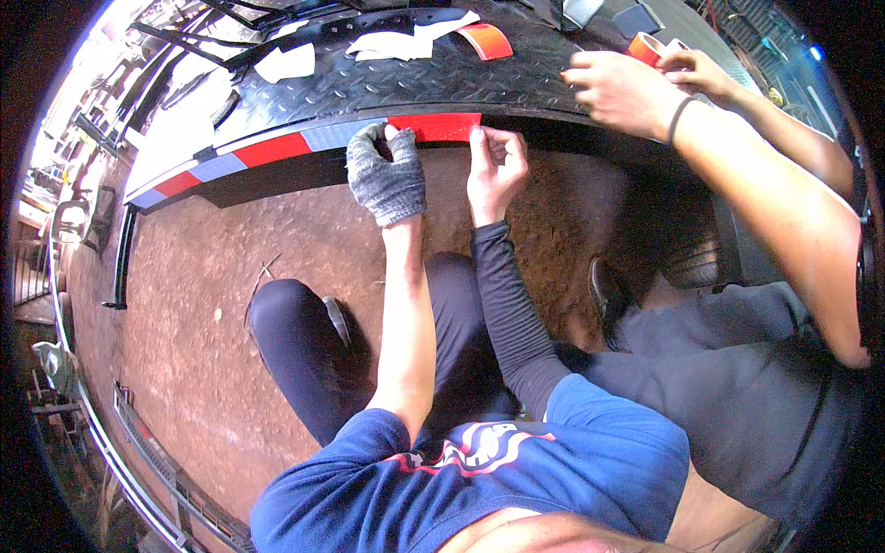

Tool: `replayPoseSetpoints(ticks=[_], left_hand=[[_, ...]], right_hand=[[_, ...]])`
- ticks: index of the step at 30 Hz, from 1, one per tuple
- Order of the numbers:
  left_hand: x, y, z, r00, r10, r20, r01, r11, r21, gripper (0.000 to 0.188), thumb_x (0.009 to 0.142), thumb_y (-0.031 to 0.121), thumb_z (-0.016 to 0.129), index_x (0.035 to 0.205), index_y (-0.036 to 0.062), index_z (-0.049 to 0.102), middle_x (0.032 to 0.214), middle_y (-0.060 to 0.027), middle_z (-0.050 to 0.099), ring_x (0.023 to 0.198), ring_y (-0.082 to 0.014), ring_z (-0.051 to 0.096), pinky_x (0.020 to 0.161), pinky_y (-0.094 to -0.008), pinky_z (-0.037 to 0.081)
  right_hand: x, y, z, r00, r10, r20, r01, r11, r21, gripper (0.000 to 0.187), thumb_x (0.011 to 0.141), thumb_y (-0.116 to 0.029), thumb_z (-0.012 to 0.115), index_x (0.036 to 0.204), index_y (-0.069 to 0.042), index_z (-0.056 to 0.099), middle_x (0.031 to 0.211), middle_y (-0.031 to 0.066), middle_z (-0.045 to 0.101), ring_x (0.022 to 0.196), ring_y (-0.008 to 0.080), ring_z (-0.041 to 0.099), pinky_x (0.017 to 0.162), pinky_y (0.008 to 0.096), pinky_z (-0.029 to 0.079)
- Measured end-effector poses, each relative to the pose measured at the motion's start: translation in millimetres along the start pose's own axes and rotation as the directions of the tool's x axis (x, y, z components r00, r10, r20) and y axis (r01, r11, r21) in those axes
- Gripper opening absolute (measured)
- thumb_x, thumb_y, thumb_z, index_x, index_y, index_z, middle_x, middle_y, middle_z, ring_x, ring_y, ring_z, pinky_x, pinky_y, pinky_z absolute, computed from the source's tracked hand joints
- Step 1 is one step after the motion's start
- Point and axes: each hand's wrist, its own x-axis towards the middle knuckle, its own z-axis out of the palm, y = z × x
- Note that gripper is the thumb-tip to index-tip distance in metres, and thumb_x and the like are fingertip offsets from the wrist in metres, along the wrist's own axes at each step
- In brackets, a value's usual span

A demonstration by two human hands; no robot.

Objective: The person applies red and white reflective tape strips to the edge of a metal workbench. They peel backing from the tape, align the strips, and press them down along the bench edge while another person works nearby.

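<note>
My left hand (387, 180), in a grey knit fingerless glove, presses with thumb and bent fingers at the left end of a red piece of reflective tape (433, 127). The right end of that piece is pinched between the thumb and fingers of my bare right hand (498, 173). It lies along the front edge of a black metal bed, in line with a row of red and silver-white reflective tape (272, 149) running off to the left. Whether the red piece is stuck down along its whole length, I cannot tell.
Torn white backing paper (392, 44) and an orange-red tape piece (486, 41) lie on the black tread plate (313, 97). At right, a co-worker's hands (627, 90) reach over the plate beside an orange-red tape roll (645, 49). The co-worker's legs (728, 369) are close to me.
</note>
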Motion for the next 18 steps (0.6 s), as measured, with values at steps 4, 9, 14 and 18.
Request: replayPoseSetpoints(ticks=[4,9,14,18], left_hand=[[-3,6,7,0.999,-0.022,0.032,0.023,0.999,-0.035,0.015,0.083,0.016,0.07,0.088,0.0025,0.066,0.079,-0.0103,0.067,0.07,-0.0212,0.063,0.068,-0.0338,0.051],[5,-12,-13,1.0,0.009,-0.001,-0.009,0.996,0.092,0.016,0.083,0.016,0.071,0.088,0.0019,0.066,0.079,-0.0102,0.068,0.07,-0.0199,0.063,0.069,-0.0336,0.051],[4,12,-5,1.0,-0.008,0.012,0.008,0.999,0.032,0.019,0.081,0.019,0.074,0.087,0.0029,0.066,0.079,-0.0112,0.068,0.07,-0.022,0.064,0.07,-0.0342,0.052],[3,3,-8,1.0,-0.007,0.023,0.006,1.0,0.01,0.02,0.079,0.02,0.075,0.086,0.0036,0.066,0.078,-0.0113,0.068,0.071,-0.023,0.064,0.07,-0.0348,0.052]], right_hand=[[9,-3,-8,0.999,-0.001,-0.035,-0.001,0.999,-0.051,0.012,0.081,-0.011,0.075,0.077,-0.003,0.066,0.073,0.0008,0.06,0.065,0.0107,0.052,0.062,0.0269,0.042],[-13,-4,12,0.999,0.032,-0.022,-0.031,0.999,0.012,0.01,0.079,-0.009,0.076,0.078,-0.003,0.068,0.074,-0.0001,0.06,0.063,0.0085,0.052,0.06,0.0246,0.043],[7,-1,-1,0.996,-0.05,-0.072,0.044,0.995,-0.084,0.012,0.078,-0.011,0.077,0.077,-0.004,0.068,0.073,-0.0002,0.06,0.065,0.0091,0.052,0.061,0.025,0.043],[2,2,1,0.997,0.012,-0.082,-0.018,0.997,-0.073,0.013,0.078,-0.011,0.077,0.075,-0.004,0.067,0.072,0.0007,0.06,0.065,0.0105,0.052,0.061,0.0264,0.042]])
